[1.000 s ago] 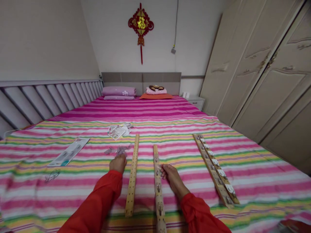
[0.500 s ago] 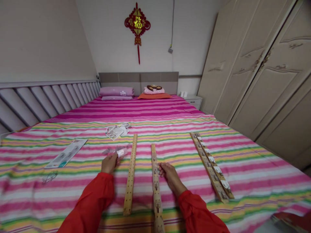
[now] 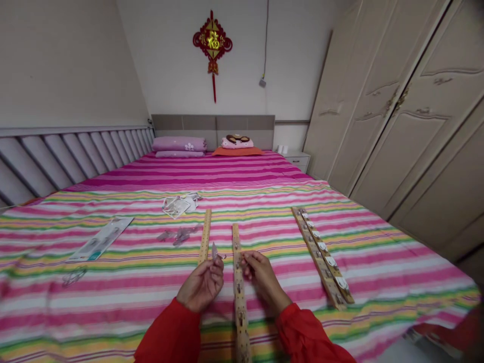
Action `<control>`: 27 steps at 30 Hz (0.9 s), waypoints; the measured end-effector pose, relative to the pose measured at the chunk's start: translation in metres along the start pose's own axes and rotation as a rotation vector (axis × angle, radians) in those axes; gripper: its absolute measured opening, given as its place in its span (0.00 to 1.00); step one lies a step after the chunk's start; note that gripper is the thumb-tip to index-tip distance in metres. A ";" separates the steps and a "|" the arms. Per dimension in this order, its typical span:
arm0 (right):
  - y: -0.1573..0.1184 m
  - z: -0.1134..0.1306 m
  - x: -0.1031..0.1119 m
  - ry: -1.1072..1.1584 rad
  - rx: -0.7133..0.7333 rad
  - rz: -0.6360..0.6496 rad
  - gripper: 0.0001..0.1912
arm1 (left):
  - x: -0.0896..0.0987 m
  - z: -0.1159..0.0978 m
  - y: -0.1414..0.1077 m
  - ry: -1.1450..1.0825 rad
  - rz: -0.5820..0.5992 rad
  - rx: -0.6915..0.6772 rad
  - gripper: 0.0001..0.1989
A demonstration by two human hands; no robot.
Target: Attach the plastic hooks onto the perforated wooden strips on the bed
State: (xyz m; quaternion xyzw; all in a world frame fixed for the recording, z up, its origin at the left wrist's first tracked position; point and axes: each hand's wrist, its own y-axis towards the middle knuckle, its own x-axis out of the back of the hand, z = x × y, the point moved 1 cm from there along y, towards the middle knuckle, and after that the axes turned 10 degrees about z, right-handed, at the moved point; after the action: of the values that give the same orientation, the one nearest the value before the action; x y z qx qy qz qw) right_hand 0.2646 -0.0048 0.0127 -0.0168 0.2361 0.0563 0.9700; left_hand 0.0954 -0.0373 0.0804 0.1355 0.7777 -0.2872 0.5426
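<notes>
My left hand (image 3: 204, 283) is closed in a pinch on a small clear plastic piece (image 3: 214, 250) with a pointed top. It is in front of a wooden strip with rows of holes (image 3: 206, 229) and covers its near part. In the middle lies a second wooden strip (image 3: 242, 333) with small metal fittings along it. My right hand (image 3: 262, 277) pinches at that strip's right edge; whatever lies between its fingertips is too small to make out. Beyond my left hand, several small clear plastic pieces (image 3: 182, 235) lie on the striped sheet.
To the right lie a wooden strip with metal fittings (image 3: 321, 262) and one bearing white round pieces (image 3: 331, 261). White cards (image 3: 177, 205), a clear flat package (image 3: 102, 241) and a thin wire loop (image 3: 74, 275) rest on the bed's left. A wardrobe (image 3: 378, 136) stands at right.
My left hand has moved right, from the loose plastic pieces to beside the middle strip, carrying a clear piece. My right hand stays at the strip's edge. The view has shifted slightly.
</notes>
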 end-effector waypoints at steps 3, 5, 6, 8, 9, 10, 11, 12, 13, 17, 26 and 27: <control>-0.012 0.023 -0.018 -0.032 0.040 0.101 0.15 | -0.005 0.013 -0.002 -0.123 0.048 0.095 0.06; -0.018 0.036 -0.027 -0.071 0.053 0.172 0.15 | -0.007 0.019 -0.003 -0.159 0.057 0.158 0.07; -0.020 0.042 -0.030 -0.095 0.062 0.204 0.15 | -0.008 0.021 -0.003 -0.163 0.060 0.187 0.07; -0.023 0.050 -0.034 -0.141 0.083 0.256 0.14 | -0.009 0.025 -0.002 -0.162 0.063 0.236 0.07; -0.024 0.052 -0.034 -0.160 0.095 0.276 0.13 | -0.009 0.026 -0.002 -0.160 0.064 0.255 0.07; -0.024 0.053 -0.034 -0.174 0.105 0.294 0.12 | -0.008 0.026 -0.001 -0.157 0.064 0.270 0.06; -0.024 0.054 -0.034 -0.186 0.116 0.307 0.11 | -0.007 0.026 0.000 -0.153 0.065 0.284 0.07; -0.024 0.055 -0.033 -0.195 0.128 0.319 0.11 | -0.006 0.027 0.001 -0.150 0.067 0.294 0.07; -0.024 0.055 -0.031 -0.199 0.139 0.331 0.10 | -0.004 0.027 0.003 -0.145 0.072 0.304 0.07; -0.023 0.052 -0.026 -0.190 0.142 0.372 0.09 | 0.004 0.029 0.009 -0.106 0.095 0.324 0.05; -0.017 0.035 -0.015 -0.095 0.027 0.297 0.13 | 0.010 0.028 0.025 0.611 -0.096 0.119 0.06; -0.013 0.033 -0.012 -0.089 0.028 0.251 0.13 | 0.009 0.023 0.027 0.700 -0.124 0.044 0.08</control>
State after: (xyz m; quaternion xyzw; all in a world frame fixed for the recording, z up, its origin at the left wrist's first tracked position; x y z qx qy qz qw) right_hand 0.2701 -0.0166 0.0477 0.0290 0.1940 0.1745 0.9649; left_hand 0.1235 -0.0302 0.0583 0.1896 0.9169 -0.2725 0.2217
